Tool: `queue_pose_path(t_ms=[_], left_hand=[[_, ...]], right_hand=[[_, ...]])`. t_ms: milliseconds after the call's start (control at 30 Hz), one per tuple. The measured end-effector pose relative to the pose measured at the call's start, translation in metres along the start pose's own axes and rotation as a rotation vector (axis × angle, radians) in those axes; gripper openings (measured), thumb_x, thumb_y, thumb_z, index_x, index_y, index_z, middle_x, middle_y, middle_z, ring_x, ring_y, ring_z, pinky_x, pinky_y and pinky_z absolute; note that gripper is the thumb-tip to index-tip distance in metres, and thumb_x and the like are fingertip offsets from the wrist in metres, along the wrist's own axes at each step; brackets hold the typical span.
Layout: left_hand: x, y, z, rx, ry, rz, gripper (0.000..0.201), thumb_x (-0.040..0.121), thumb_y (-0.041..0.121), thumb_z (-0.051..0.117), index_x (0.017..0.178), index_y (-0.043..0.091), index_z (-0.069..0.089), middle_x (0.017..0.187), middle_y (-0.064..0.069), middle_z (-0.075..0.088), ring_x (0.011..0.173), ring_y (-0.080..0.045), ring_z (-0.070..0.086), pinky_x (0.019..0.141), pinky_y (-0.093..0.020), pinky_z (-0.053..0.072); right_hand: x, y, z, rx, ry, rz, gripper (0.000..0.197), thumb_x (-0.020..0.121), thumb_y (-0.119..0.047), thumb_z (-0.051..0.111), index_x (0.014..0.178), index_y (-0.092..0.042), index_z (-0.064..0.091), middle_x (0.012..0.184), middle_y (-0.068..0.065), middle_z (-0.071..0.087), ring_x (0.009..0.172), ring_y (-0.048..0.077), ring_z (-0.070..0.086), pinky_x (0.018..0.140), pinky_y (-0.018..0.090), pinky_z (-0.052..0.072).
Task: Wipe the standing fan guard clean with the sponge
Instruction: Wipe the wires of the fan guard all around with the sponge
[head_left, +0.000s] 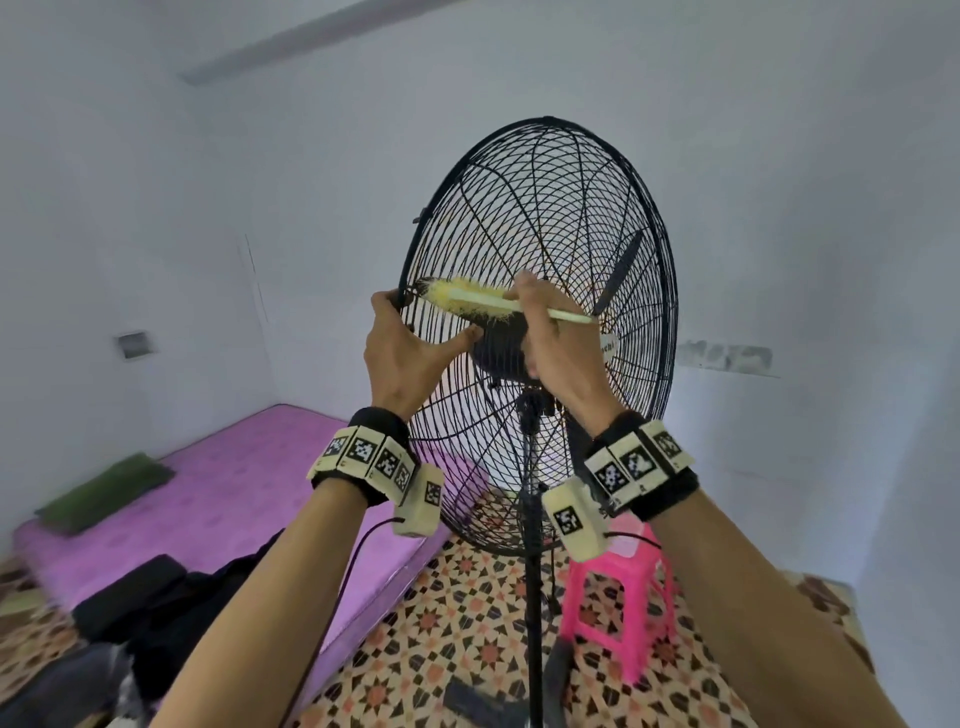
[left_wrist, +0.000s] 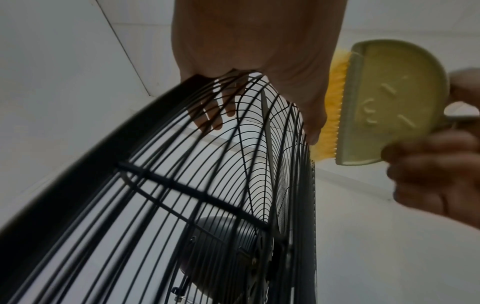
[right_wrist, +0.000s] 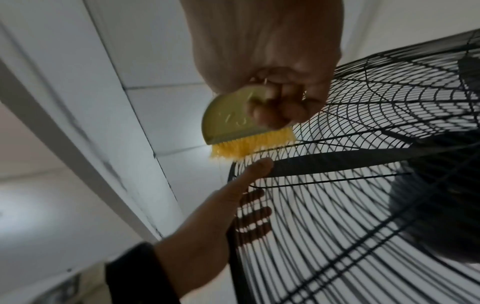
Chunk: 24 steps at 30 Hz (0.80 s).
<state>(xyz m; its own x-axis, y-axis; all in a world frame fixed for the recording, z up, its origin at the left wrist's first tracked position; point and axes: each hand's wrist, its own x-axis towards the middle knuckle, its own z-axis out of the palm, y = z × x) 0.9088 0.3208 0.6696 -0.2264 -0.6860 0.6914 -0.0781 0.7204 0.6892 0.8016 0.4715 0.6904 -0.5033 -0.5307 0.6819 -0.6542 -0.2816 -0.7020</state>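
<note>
A black standing fan guard (head_left: 540, 218) rises in front of me on its pole. My left hand (head_left: 415, 332) grips the guard's left rim, thumb on the front wires and fingers (left_wrist: 213, 115) curled behind them. My right hand (head_left: 527, 306) holds a pale green brush with yellow bristles (head_left: 470, 301); no sponge is in view. The brush (right_wrist: 233, 125) lies bristles-down on the front wires (right_wrist: 363, 164), just above the left thumb (right_wrist: 257, 168). In the left wrist view the brush's back (left_wrist: 389, 98) sits at the guard's edge (left_wrist: 298, 144).
A pink mattress (head_left: 249, 483) with a green pillow (head_left: 104, 491) lies low on the left. Dark bags (head_left: 135, 592) sit at its near end. A pink plastic stool (head_left: 618, 597) stands right of the fan pole (head_left: 532, 571) on the patterned floor. White walls stand behind.
</note>
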Motion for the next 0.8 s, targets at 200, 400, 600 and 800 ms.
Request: queue_pose_path(t_ms=[200,400,600,800], left_hand=[[-0.004,0.001,-0.001,0.019,0.015,0.019,0.088,0.070,0.047,0.094,0.132,0.010,0.043,0.117,0.006,0.058,0.106,-0.014,0.056,0.089,-0.026,0.043],[-0.004,0.002,-0.004,0.003,0.004,0.000,0.090,0.069,0.051,0.094,0.131,0.010,0.043,0.114,0.005,0.058,0.103,-0.015,0.056,0.086,-0.025,0.042],[-0.002,0.000,-0.002,-0.002,-0.005,0.002,0.093,0.068,0.054,0.093,0.132,0.012,0.042,0.119,0.003,0.058,0.111,-0.021,0.058,0.095,-0.035,0.049],[-0.002,-0.001,-0.002,-0.002,-0.003,0.008,0.092,0.068,0.056,0.093,0.132,0.013,0.042,0.117,0.004,0.059,0.108,-0.020,0.059,0.092,-0.032,0.050]], right_hand=[[-0.001,-0.015,0.002,0.495,-0.027,0.093,0.042,0.106,-0.043,0.044,0.112,-0.009,0.068,0.087,0.014,0.078,0.079,0.031,0.077,0.062,0.031,0.063],[-0.003,0.025,0.001,0.405,0.250,0.181,0.042,0.103,-0.041,0.054,0.110,-0.002,0.068,0.090,0.018,0.077,0.074,0.023,0.077,0.060,0.028,0.062],[-0.001,0.028,-0.003,0.654,0.161,0.192,0.046,0.101,-0.045,0.052,0.112,-0.003,0.066,0.107,0.021,0.075,0.098,0.028,0.076,0.082,0.038,0.063],[0.003,0.049,-0.006,0.587,0.320,0.284,0.044,0.104,-0.036,0.053,0.115,0.005,0.064,0.104,0.021,0.075,0.093,0.027,0.077,0.079,0.034,0.063]])
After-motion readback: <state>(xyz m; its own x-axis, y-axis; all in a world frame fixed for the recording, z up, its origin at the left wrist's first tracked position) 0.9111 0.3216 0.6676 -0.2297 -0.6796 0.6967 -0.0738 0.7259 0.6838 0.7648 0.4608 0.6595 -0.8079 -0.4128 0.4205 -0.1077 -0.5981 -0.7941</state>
